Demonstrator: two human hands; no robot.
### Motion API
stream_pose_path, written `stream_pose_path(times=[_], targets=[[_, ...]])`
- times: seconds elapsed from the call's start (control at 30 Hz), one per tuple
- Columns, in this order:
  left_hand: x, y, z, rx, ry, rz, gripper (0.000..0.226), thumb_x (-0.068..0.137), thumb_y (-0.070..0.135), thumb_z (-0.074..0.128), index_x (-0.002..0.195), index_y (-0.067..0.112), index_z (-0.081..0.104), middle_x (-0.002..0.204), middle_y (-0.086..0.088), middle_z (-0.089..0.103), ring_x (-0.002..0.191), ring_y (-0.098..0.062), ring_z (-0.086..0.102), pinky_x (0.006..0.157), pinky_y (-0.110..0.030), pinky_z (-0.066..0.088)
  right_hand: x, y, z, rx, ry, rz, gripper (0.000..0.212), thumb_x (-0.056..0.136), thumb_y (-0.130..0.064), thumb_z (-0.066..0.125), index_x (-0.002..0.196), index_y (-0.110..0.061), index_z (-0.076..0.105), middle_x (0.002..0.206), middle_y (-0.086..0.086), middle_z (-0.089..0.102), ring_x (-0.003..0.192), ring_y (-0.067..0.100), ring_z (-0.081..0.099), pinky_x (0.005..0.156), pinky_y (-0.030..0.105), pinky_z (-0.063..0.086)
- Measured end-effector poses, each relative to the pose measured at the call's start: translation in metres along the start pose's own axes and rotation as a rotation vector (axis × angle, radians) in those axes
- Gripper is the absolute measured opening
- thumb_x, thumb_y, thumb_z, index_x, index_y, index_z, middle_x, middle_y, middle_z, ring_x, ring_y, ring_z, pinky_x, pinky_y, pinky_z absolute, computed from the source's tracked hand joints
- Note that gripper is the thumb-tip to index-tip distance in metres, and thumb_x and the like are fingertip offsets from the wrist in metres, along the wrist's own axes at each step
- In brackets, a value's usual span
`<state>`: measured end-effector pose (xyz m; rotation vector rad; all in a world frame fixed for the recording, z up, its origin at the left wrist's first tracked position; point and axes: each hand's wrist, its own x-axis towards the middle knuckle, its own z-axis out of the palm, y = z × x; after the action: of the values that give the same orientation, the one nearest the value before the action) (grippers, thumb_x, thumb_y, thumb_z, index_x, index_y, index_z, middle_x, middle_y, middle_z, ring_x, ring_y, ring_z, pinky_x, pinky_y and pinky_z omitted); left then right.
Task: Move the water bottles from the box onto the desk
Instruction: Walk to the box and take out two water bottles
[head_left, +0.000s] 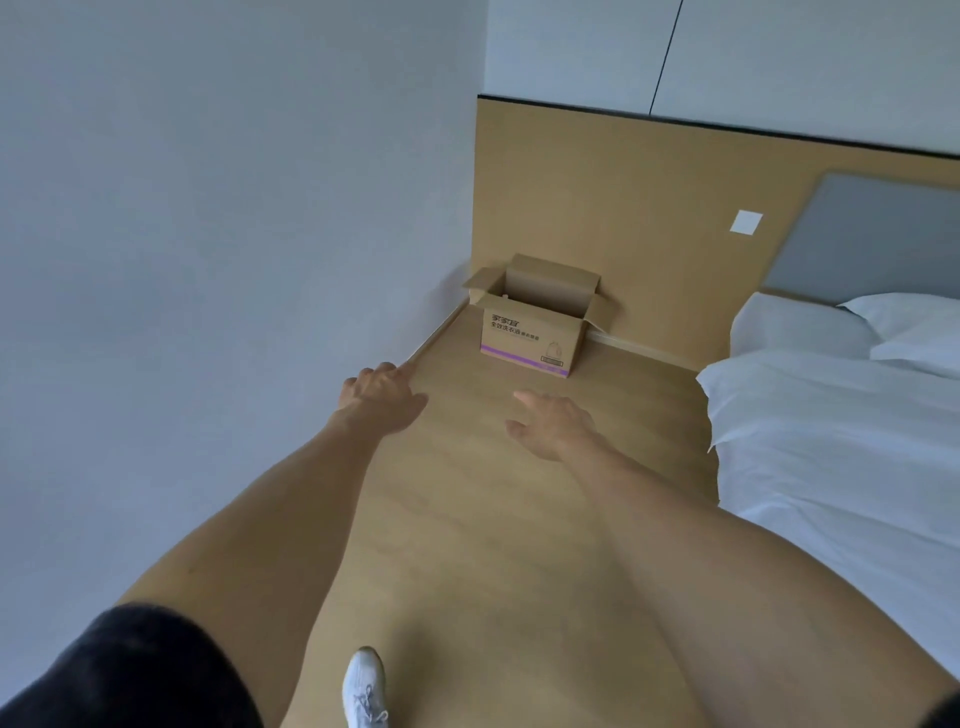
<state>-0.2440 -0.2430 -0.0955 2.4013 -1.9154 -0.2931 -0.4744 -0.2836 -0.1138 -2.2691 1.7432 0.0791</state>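
Open box (535, 322) sits ahead in the floor's far corner, well apart from both hands; right hand (553, 423) slightly nearer, left hand (379, 397) too spread, empty.

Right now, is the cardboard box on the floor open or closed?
Open. The cardboard box has its top flaps folded outward, showing the inner back wall; contents cannot be told.

Matt cardboard box (535, 325); wood-look floor (493, 519).

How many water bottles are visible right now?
0. No bottle shows anywhere. The open box stands on the floor in the corner by the wall, and its inside is mostly hidden from this angle, so bottles may be in there. Both hands are empty.
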Motion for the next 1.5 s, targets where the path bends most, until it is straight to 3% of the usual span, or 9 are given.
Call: stream_pose_path(times=[0.2, 0.47, 0.7, 0.9, 1.03, 1.27, 1.5], targets=[[0.122, -0.010, -0.001, -0.021, -0.004, 0.102, 0.052, 0.099, 0.044, 0.043, 0.148, 0.028, 0.037, 0.141, -0.007, 0.051, 0.128, -0.030, 0.047, 0.106, -0.042, 0.036, 0.100, -0.006, -0.020, 0.018, 0.002, 0.095, 0.063, 0.098, -0.053, 0.047, 0.154, -0.031, 0.029, 0.155, 0.008, 0.037, 0.142, 0.029, 0.036, 0.113, 0.045, 0.035], [0.288, -0.037, -0.040, -0.020, -0.013, 0.213, 0.044, 0.097, 0.039, 0.044, 0.137, 0.023, 0.044, 0.130, -0.008, 0.056, 0.119, -0.031, 0.049, 0.098, -0.042, 0.037, 0.218, -0.045, -0.070, 0.075, 0.059, 0.205, 0.057, 0.096, -0.052, 0.049, 0.148, -0.032, 0.036, 0.141, 0.011, 0.050, 0.130, 0.033, 0.045, 0.104, 0.048, 0.044], [0.387, -0.029, -0.037, -0.041, -0.036, 0.311, 0.052, 0.095, 0.040, 0.046, 0.146, 0.030, 0.039, 0.128, -0.007, 0.056, 0.117, -0.031, 0.052, 0.091, -0.040, 0.038, 0.291, -0.046, -0.090, 0.095, 0.069, 0.290, 0.058, 0.095, -0.052, 0.049, 0.148, -0.032, 0.036, 0.142, 0.008, 0.046, 0.131, 0.030, 0.044, 0.102, 0.046, 0.044], [0.464, -0.022, -0.032, -0.018, -0.040, 0.343, 0.048, 0.095, 0.039, 0.046, 0.142, 0.028, 0.042, 0.126, -0.007, 0.057, 0.114, -0.030, 0.053, 0.090, -0.041, 0.039, 0.368, -0.032, -0.092, 0.088, 0.066, 0.296, 0.055, 0.096, -0.051, 0.047, 0.147, -0.033, 0.036, 0.139, 0.008, 0.050, 0.127, 0.030, 0.047, 0.101, 0.045, 0.046], [0.521, -0.017, -0.039, 0.014, -0.018, 0.340, 0.037, 0.096, 0.032, 0.044, 0.130, 0.020, 0.049, 0.113, -0.006, 0.058, 0.099, -0.028, 0.052, 0.088, -0.041, 0.042, 0.439, -0.020, -0.095, 0.105, 0.032, 0.296, 0.060, 0.096, -0.053, 0.046, 0.151, -0.033, 0.032, 0.145, 0.007, 0.047, 0.134, 0.030, 0.042, 0.106, 0.047, 0.042], [0.645, 0.008, -0.060, 0.042, -0.001, 0.298, 0.049, 0.100, 0.037, 0.043, 0.147, 0.022, 0.040, 0.135, -0.009, 0.056, 0.122, -0.033, 0.053, 0.100, -0.044, 0.040, 0.584, 0.009, -0.110, 0.175, -0.017, 0.270, 0.060, 0.094, -0.049, 0.047, 0.151, -0.036, 0.033, 0.150, 0.005, 0.043, 0.137, 0.030, 0.040, 0.108, 0.047, 0.040], [0.745, 0.053, -0.057, 0.042, -0.026, 0.317, 0.048, 0.098, 0.033, 0.043, 0.144, 0.020, 0.042, 0.135, -0.008, 0.053, 0.118, -0.032, 0.053, 0.096, -0.042, 0.041, 0.686, 0.044, -0.133, 0.176, -0.067, 0.258, 0.046, 0.088, -0.046, 0.043, 0.129, -0.027, 0.044, 0.123, 0.009, 0.052, 0.116, 0.037, 0.051, 0.094, 0.051, 0.048]])
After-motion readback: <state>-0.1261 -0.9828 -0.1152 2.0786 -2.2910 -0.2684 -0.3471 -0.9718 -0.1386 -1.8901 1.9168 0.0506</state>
